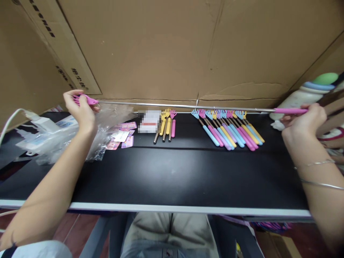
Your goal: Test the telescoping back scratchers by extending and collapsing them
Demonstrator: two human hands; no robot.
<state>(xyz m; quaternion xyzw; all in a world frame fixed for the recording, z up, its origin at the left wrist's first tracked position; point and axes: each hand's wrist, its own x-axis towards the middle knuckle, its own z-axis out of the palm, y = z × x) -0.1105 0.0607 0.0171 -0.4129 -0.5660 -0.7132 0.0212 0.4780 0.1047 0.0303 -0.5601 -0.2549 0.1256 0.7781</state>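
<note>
Stretched out across the view is a telescopic back scratcher point(172, 105) with a pink claw head and a pink grip. My left hand point(80, 107) is closed around the claw head at the left. At the right, my right hand point(309, 120) grips the end of the pink handle. The metal rod between them is drawn out long, roughly level above the table. Beneath it lies a row of several back scratchers point(228, 130) with pink, blue, yellow and purple handles. Further left are a few more scratchers point(167, 125), some with handles apart from their rods.
Clear plastic bags point(99, 125) and a white power strip point(48, 125) with a cable lie on the left. Small printed cards point(126, 134) sit beside a blurred white item point(149, 122). A white bottle point(301, 96) stands at the right; cardboard point(161, 46) walls the back.
</note>
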